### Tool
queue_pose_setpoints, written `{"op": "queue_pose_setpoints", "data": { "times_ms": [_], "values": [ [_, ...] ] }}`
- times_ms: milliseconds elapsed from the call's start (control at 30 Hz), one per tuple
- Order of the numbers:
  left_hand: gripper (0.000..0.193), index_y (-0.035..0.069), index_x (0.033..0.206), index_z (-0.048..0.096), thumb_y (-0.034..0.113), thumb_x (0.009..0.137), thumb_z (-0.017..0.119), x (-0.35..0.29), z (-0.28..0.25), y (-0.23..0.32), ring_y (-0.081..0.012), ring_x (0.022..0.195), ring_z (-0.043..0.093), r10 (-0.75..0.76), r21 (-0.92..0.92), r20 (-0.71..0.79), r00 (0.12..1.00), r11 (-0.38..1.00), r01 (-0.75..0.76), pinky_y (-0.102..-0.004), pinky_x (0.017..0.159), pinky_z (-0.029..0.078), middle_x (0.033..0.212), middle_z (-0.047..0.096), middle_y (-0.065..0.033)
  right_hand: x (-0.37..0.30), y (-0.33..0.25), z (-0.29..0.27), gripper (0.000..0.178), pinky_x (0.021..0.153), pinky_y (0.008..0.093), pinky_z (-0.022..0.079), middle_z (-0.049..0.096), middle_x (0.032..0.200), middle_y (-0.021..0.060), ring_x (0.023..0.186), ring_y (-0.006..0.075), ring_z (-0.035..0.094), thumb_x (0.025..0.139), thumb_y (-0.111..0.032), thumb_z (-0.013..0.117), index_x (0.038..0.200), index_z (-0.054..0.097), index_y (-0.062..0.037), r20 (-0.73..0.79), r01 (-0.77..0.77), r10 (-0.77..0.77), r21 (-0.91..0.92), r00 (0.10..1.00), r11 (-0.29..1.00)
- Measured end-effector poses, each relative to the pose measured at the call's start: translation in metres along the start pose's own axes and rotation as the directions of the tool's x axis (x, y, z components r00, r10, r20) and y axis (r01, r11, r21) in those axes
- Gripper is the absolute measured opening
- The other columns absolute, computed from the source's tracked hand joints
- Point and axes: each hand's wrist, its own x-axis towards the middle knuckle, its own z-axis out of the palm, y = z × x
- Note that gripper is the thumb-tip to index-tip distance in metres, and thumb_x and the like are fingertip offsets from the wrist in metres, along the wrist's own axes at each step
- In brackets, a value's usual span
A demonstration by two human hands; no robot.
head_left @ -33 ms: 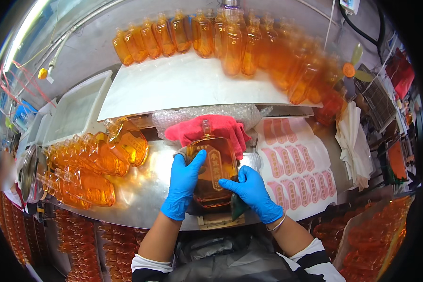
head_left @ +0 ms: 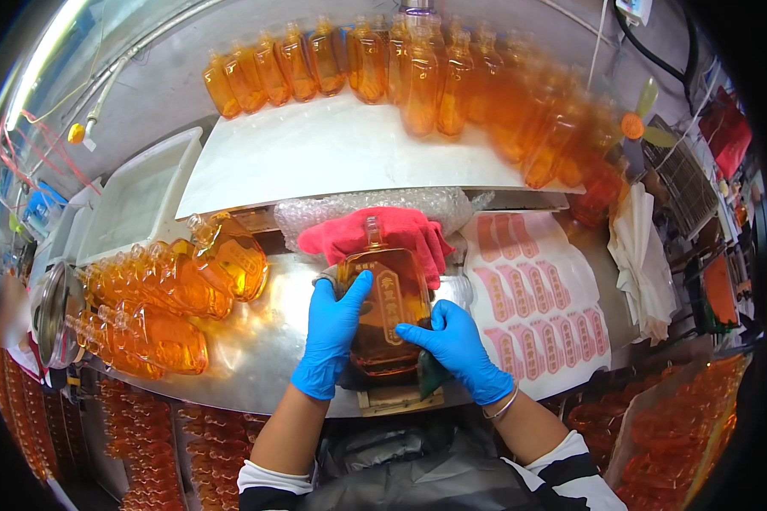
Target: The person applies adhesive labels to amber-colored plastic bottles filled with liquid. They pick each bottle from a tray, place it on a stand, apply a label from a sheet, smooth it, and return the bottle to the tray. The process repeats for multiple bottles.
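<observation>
An amber glass bottle point(head_left: 371, 328) with a short clear neck leans back, its neck against a folded red towel point(head_left: 324, 239). A long gold-and-reddish label point(head_left: 389, 308) lies down its front. My blue-gloved left hand point(head_left: 332, 328) grips the bottle's left side, thumb on the front beside the label. My right hand point(head_left: 462, 351), also gloved in blue, is closed at the lower right side, thumb pressed on the label's lower part. Below its fingers, a dark green cloth point(head_left: 433, 376) hangs at the bottle's edge; whether the hand holds it is unclear. The fingers behind the bottle are hidden.
Right of my hands lies a sheet of pink labels point(head_left: 533, 311). Several amber bottles point(head_left: 166, 277) lie at the left. More bottles point(head_left: 420, 89) stand along a white shelf point(head_left: 315, 157) behind bubble wrap point(head_left: 290, 218). A white tub point(head_left: 141, 200) sits far left.
</observation>
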Motion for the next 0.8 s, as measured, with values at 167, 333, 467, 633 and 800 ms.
{"op": "queue_pose_setpoints", "data": {
  "times_ms": [167, 333, 467, 633, 800],
  "values": [
    [0.044, 0.001, 0.113, 0.047, 0.024, 0.081, 0.067, 0.0, -0.002, -0.001, -0.0159, 0.083, 0.058, 0.015, -0.006, -0.011, 1.0, 1.0, -0.015, -0.0287, 0.066, 0.051, 0.099, 0.058, -0.0078, -0.001, -0.001, 0.004, 0.051, 0.047, 0.0234, 0.03, 0.034, 0.06, -0.0041, 0.056, 0.0053, 0.032, 0.062, -0.029, 0.083, 0.064, 0.036, -0.0118, -0.005, 0.023, -0.023, 0.0, 1.0, 1.0],
    [0.04, 0.001, 0.111, 0.048, 0.022, 0.082, 0.066, 0.002, 0.0, -0.001, -0.0159, 0.083, 0.059, 0.02, 0.015, -0.003, 1.0, 1.0, -0.02, -0.0285, 0.07, 0.05, 0.097, 0.058, -0.0076, 0.01, 0.013, -0.009, 0.039, 0.05, 0.0252, 0.036, 0.046, 0.064, 0.0002, 0.056, 0.0077, 0.039, 0.076, -0.039, 0.07, 0.067, 0.049, -0.0073, 0.074, -0.083, 0.076, 0.096, 0.994, 0.992],
    [0.059, -0.001, 0.122, 0.037, 0.018, 0.077, 0.07, -0.015, -0.003, -0.001, -0.0199, 0.099, 0.054, 0.118, 0.097, 0.078, 0.99, 0.987, -0.125, -0.0319, 0.082, 0.048, 0.109, 0.052, -0.0125, 0.02, 0.003, -0.032, 0.036, 0.056, 0.0236, 0.042, 0.056, 0.071, 0.0015, 0.06, 0.008, 0.048, 0.088, -0.04, 0.055, 0.078, 0.061, -0.0063, 0.084, -0.297, 0.319, 0.633, 0.944, 0.715],
    [0.082, -0.001, 0.132, 0.022, 0.014, 0.07, 0.074, -0.043, -0.013, -0.03, -0.0245, 0.111, 0.046, 0.214, 0.223, 0.152, 0.965, 0.944, -0.244, -0.0345, 0.09, 0.043, 0.122, 0.041, -0.0176, 0.017, -0.033, -0.025, 0.018, 0.072, 0.0244, 0.049, 0.064, 0.086, 0.005, 0.08, 0.0122, 0.061, 0.083, -0.017, 0.064, 0.091, 0.063, -0.0006, 0.018, 0.21, -0.226, 0.309, 0.974, 0.928],
    [0.089, 0.0, 0.134, 0.018, 0.013, 0.068, 0.076, -0.043, -0.013, -0.027, -0.025, 0.111, 0.046, 0.173, 0.288, 0.178, 0.969, 0.932, -0.219, -0.0357, 0.094, 0.04, 0.125, 0.038, -0.0183, 0.063, -0.066, 0.002, 0.016, 0.061, 0.0348, 0.045, 0.06, 0.075, 0.0085, 0.068, 0.0266, 0.057, 0.069, -0.015, 0.071, 0.081, 0.065, -0.0075, 0.177, 0.856, -0.852, -0.276, 0.492, 0.437]
  ]
}}
